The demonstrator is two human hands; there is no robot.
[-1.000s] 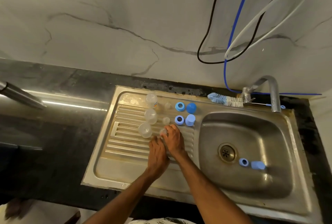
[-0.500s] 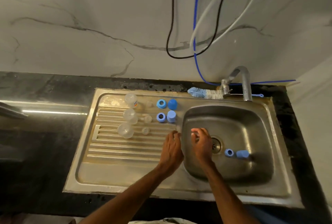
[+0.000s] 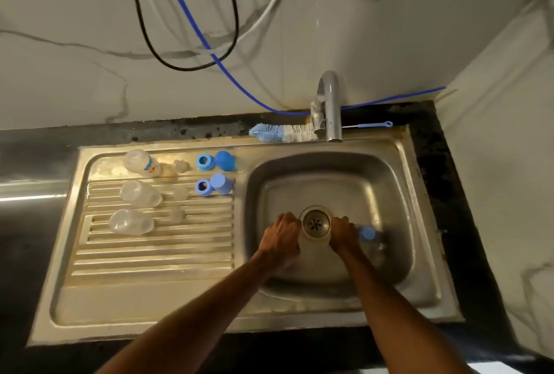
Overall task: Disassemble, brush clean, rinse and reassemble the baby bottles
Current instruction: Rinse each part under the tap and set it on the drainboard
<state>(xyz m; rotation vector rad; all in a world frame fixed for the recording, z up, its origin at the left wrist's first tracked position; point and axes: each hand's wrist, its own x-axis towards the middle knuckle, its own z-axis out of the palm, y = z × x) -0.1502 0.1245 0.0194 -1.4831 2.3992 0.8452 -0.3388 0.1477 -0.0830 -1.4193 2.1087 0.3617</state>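
Retrieval is judged in hand: the blue ring (image 3: 367, 233), right of centre in the sink (image 3: 389, 182), lies beside the right hand (image 3: 343, 234), whose grip cannot be told; left hand (image 3: 280, 234) loosely curled, empty; a pinch is needed

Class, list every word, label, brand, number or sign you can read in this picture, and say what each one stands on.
No text in this view can be read.
Baby bottle at the back of the drainboard: a coloured print on its side, too blurred to read.
No other marking shows on anything else.
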